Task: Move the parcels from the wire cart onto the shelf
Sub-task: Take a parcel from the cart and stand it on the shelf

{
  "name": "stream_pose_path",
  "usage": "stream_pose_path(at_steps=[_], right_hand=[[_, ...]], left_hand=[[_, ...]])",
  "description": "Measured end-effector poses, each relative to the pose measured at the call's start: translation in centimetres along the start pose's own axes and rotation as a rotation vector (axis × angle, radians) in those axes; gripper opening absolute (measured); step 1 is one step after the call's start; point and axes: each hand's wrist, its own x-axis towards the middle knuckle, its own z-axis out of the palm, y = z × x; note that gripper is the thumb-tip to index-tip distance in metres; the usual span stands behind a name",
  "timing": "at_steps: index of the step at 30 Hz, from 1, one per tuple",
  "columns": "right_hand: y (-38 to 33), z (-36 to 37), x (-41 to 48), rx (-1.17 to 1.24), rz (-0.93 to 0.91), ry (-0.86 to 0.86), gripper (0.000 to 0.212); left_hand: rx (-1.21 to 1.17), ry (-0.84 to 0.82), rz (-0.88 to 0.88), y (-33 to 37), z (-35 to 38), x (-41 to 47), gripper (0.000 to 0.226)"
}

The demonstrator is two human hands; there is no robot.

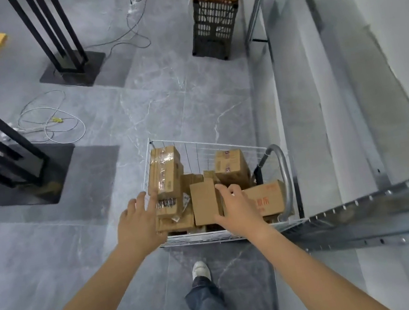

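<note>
Clearly, in the head view, the wire cart (151, 164) stood on the floor directly in front of the person, and the metal shelf (371, 210) lay just beside it on the right side. All parcels seen were inside the cart. The plain box (205, 205) stood in the middle, with its long axis pointing away from the person. The right hand (235, 205) was the nearer one: its fingers were bent over the right edge of this box and the thumb lay on the front face, so it seemed to grip it. The left hand (137, 221) was open with spread fingers, and its fingertips reached the near end of the taped box (166, 171), holding nothing. A barcode label (166, 203) showed below this box, too small to read. The box with red characters (269, 198), at the right, was partly hidden and blurred, so the writing could not be read
</note>
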Motion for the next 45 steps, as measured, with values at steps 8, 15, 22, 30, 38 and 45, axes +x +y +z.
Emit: stream_pose_path(at_steps=[8, 15, 22, 30, 38, 45], right_hand=[[-1.1, 1.9, 5.3, 0.212, -0.021, -0.176, 0.062], [-1.8, 5.4, 10.3, 0.293, 0.057, -0.301, 0.068], [-2.6, 8.1, 16.2, 0.386, 0.155, -0.324, 0.065], [-2.9, 10.9, 22.1, 0.416, 0.257, -0.357, 0.076], [-2.7, 14.0, 24.7, 0.337, 0.204, -0.422, 0.071], [-3.3, 16.3, 27.1, -0.125, -0.02, -0.592, 0.081]], left_hand=[[-0.158, -0.062, -0.016, -0.2, 2.4, 4.2, 0.109], [-0.235, -0.16, -0.019, -1.2, 5.3, 9.4, 0.097], [-0.339, -0.307, -0.066, -3.0, 9.4, 14.6, 0.092], [-0.6, -0.448, -0.167, -4.5, 12.5, 19.3, 0.084], [-0.734, -0.48, -0.268, -4.1, 15.6, 23.0, 0.087], [-0.759, -0.523, -0.308, -4.7, 17.5, 23.5, 0.078]])
